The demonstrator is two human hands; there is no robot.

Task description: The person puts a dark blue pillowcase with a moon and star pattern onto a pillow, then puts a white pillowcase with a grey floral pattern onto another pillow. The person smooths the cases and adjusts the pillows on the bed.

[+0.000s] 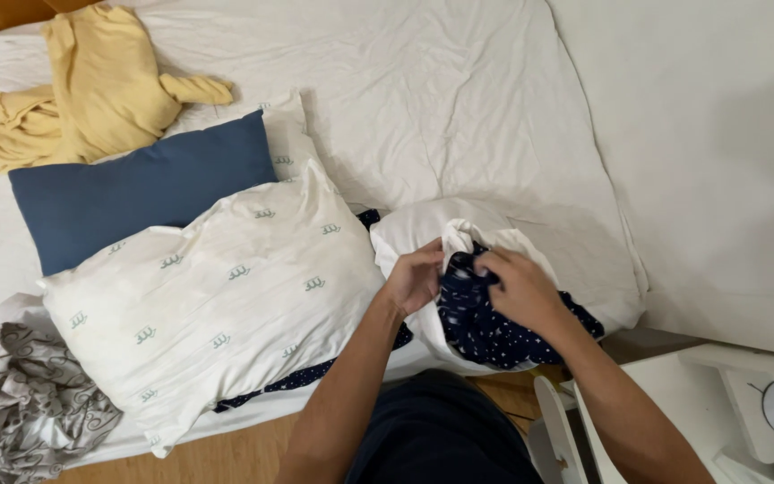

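L hand (416, 278) is gripping the edge of the white pillowcase (423, 229) at its opening, while R hand (521, 289) is clenching the navy star-print pillow (485, 327) that is sticking out of it; both are sitting at the near edge of the bed, approx. centre-right. Just to the left, a white printed pillow (217, 305) is lying against a blue pillow (136, 188), w/ grey patterned fabric (20, 403) hanging at the near-left corner. Farther back, a yellow garment (91, 85) is lying crumpled on the white sheet (459, 99).
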